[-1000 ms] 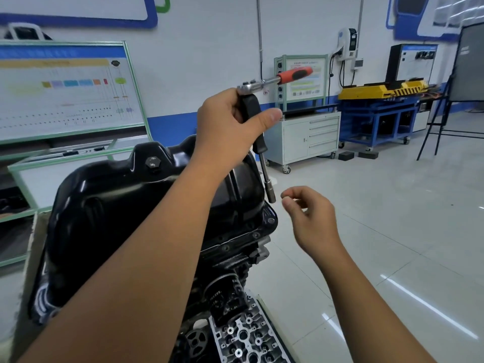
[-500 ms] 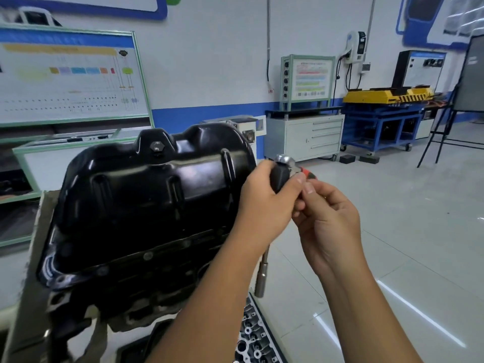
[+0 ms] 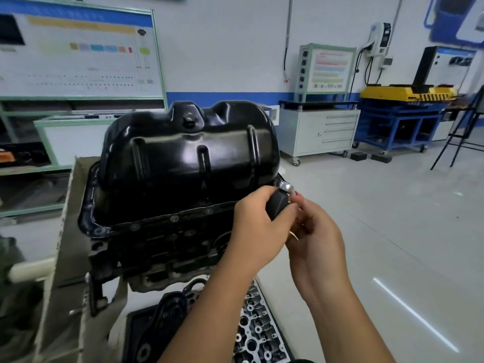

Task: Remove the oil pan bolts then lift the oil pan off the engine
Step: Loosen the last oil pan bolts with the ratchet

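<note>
The glossy black oil pan [image 3: 188,163] sits on top of the upturned engine block [image 3: 162,247], with bolts [image 3: 174,219] along its front flange. My left hand [image 3: 258,229] grips the black grip of the ratchet tool [image 3: 277,204], whose silver head [image 3: 286,186] shows just above my fingers beside the pan's right front corner. My right hand [image 3: 318,231] holds the tool's handle from the right, fingers curled around it. The extension and socket are hidden behind my hands.
The engine hangs on a grey stand plate [image 3: 65,244]. A cylinder head [image 3: 259,328] and a black cover [image 3: 167,318] lie below the engine. A white tool cabinet [image 3: 322,132] and a blue bench [image 3: 398,121] stand at the far wall. A green-framed display board [image 3: 78,53] is at the left.
My left hand brought the ratchet down from head height to the pan's right front corner. My right hand closed in and took hold of its handle.
</note>
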`<state>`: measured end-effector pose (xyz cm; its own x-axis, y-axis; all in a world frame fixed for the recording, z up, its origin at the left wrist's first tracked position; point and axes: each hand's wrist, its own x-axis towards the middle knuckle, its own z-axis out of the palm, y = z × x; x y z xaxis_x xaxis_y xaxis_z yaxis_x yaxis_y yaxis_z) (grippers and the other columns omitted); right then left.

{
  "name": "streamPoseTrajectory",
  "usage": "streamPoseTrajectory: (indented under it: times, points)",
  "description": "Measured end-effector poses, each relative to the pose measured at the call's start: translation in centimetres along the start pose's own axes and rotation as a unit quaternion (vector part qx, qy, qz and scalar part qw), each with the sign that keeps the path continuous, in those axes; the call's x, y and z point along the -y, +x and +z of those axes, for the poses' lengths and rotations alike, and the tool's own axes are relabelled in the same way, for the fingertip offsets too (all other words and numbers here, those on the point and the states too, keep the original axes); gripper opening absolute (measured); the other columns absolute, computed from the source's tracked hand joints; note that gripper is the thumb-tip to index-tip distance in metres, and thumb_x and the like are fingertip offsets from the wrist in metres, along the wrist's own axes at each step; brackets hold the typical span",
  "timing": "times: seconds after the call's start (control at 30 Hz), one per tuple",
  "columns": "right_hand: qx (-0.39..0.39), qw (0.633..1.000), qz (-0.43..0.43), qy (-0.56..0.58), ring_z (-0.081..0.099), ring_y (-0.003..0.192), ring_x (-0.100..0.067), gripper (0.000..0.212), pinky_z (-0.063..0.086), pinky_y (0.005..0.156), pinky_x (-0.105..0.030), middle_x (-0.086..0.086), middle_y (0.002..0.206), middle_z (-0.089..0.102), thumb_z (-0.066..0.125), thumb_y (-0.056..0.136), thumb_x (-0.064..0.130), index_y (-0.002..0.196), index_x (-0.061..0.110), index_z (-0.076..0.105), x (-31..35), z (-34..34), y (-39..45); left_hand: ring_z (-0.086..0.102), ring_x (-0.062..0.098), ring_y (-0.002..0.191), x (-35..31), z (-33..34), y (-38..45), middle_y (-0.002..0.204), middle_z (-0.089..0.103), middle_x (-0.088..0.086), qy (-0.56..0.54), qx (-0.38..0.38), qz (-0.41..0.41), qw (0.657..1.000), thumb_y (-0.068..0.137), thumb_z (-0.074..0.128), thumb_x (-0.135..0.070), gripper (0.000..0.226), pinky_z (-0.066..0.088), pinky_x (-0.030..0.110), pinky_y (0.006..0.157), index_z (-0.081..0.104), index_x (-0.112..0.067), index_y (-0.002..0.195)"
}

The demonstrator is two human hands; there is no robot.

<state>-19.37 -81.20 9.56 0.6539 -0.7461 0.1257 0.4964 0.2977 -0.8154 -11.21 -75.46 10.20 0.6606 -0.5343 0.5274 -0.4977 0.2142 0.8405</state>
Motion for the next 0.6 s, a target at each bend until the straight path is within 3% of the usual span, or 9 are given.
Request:
streamPoseTrajectory:
  times: [0.1,0.17,0.23,0.37,0.47,0.6]
  points:
    - [0.063,0.997,0.034,0.003,0.072,0.106,-0.012,0.025,0.055,0.078,-0.029,0.001,0.107,0.078,0.060,0.096,0.041,0.102,0.029,0.081,-1.3,1.6,-1.0,0.073,0.023,0.082,-0.8,-1.0,-0.8,0.082,0.074,0.000,0.018,0.020,-0.013,1.000,0.082,0.069,-0.030,0.018,0.061,0.048,0.076,0.073,-0.017,0.094]
    - [0.087,0.995,0.031,0.039,0.073,0.104,-0.009,0.021,0.057,0.080,-0.023,0.005,0.100,0.078,0.062,0.093,0.038,0.091,0.031,0.082,-1.4,3.0,-1.6,0.074,0.009,0.090,-1.5,-2.1,-1.0,0.090,0.078,-0.007,0.028,0.036,0.001,0.999,0.081,0.064,-0.026,0.018,0.061,0.037,0.084,0.076,-0.021,0.094]
    - [0.086,0.994,0.018,0.062,0.074,0.099,-0.010,0.018,0.058,0.079,-0.022,0.003,0.096,0.078,0.065,0.091,0.031,0.087,0.029,0.083,-1.5,4.2,-1.9,0.072,0.001,0.086,-2.1,-3.6,-1.2,0.085,0.076,-0.014,0.046,0.034,0.026,0.998,0.080,0.061,-0.020,0.018,0.058,0.026,0.080,0.075,-0.025,0.090]
    - [0.085,0.993,0.002,0.079,0.074,0.106,-0.022,0.015,0.059,0.092,-0.034,-0.011,0.112,0.077,0.076,0.085,0.016,0.098,0.016,0.082,-1.9,6.8,-2.4,0.073,0.020,0.088,-3.0,-6.8,-1.9,0.086,0.076,0.000,0.047,0.020,0.027,0.998,0.079,0.061,-0.020,0.022,0.059,0.045,0.080,0.075,-0.017,0.096]
    - [0.084,0.993,-0.013,0.084,0.075,0.104,-0.022,0.024,0.061,0.088,-0.033,-0.011,0.112,0.078,0.077,0.077,0.012,0.101,0.012,0.078,-2.0,9.6,-3.4,0.075,0.024,0.093,-3.7,-9.5,-2.6,0.092,0.078,0.006,0.032,0.017,0.020,0.999,0.082,0.063,-0.015,0.024,0.059,0.050,0.085,0.075,-0.010,0.103]
    - [0.088,0.990,-0.060,0.088,0.075,0.098,-0.022,0.041,0.059,0.096,-0.041,-0.010,0.106,0.078,0.077,0.075,0.020,0.115,0.012,0.070,-1.5,13.9,-5.1,0.065,0.023,0.075,-4.2,-14.2,-3.7,0.085,0.071,0.028,0.011,0.017,-0.030,0.999,0.084,0.076,-0.005,0.017,0.058,0.055,0.074,0.069,0.008,0.093]
